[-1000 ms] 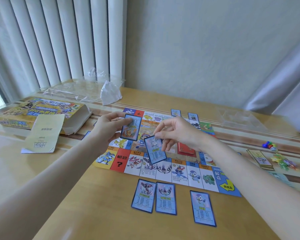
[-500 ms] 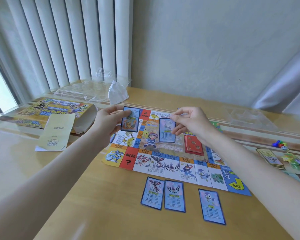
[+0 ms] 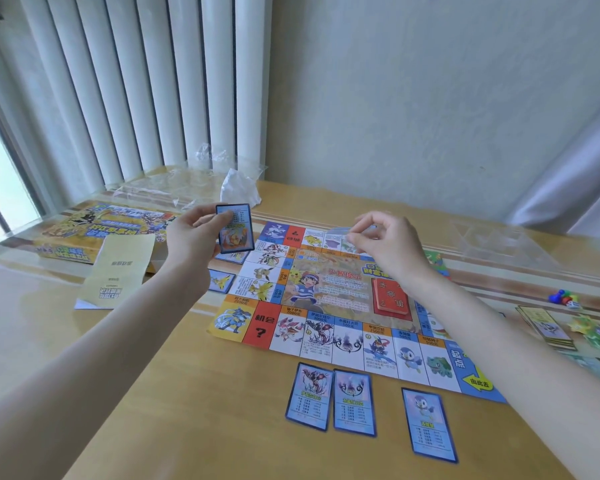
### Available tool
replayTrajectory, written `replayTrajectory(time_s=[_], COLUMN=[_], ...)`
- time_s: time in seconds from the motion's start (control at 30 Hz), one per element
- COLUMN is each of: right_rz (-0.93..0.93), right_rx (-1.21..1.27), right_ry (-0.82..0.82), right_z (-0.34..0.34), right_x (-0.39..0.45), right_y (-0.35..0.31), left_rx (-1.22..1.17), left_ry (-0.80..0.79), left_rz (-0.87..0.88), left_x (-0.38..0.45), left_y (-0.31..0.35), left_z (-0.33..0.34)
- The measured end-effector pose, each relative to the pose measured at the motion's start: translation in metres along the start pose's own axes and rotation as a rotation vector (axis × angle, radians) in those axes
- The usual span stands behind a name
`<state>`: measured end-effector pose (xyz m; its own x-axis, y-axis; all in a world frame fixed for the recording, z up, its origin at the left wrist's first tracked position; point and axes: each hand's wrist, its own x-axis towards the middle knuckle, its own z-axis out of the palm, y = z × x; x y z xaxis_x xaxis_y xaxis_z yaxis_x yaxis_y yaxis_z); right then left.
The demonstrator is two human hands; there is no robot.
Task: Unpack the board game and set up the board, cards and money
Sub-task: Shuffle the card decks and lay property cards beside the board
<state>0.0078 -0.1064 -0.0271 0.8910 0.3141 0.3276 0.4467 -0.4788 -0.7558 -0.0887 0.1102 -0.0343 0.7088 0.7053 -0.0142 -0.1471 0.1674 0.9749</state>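
Where the desk's near edge lies: three blue cards (image 3: 371,407) face up, just beside the game board (image 3: 326,299). On board, toward its right edge: red card stack (image 3: 392,299). Above left edge: left hand (image 3: 191,240) gripping held card (image 3: 234,228) upright. Over far edge: right hand (image 3: 385,240) pinching blurred card (image 3: 347,232). Far left corner: game box (image 3: 84,230).

— What sort of place is this?

— A room in a home, I'd say. A wooden table (image 3: 194,393) stands against a plain pale wall (image 3: 413,98), with white vertical blinds (image 3: 146,81) over a window behind the left hand's (image 3: 187,240) grip.

— Anything else?

— A grey curtain (image 3: 568,174) hangs beyond the right hand (image 3: 385,242), and a children's board game (image 3: 326,296) is spread below both.
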Motion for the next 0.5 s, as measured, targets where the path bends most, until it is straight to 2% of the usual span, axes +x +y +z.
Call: replayTrajectory(time_s=[0.3,0.5], right_rz=[-0.043,0.060], right_rx=[-0.007,0.048], right_ry=[0.165,0.289], right_z=[-0.014,-0.040], right_x=[0.014,0.030], right_y=[0.002,0.015], left_rx=[0.026,0.023], left_ry=[-0.007,-0.068], left_rz=[-0.002,0.004], left_x=[0.004,0.002], left_y=[-0.003,-0.006], left_z=[0.012,0.033])
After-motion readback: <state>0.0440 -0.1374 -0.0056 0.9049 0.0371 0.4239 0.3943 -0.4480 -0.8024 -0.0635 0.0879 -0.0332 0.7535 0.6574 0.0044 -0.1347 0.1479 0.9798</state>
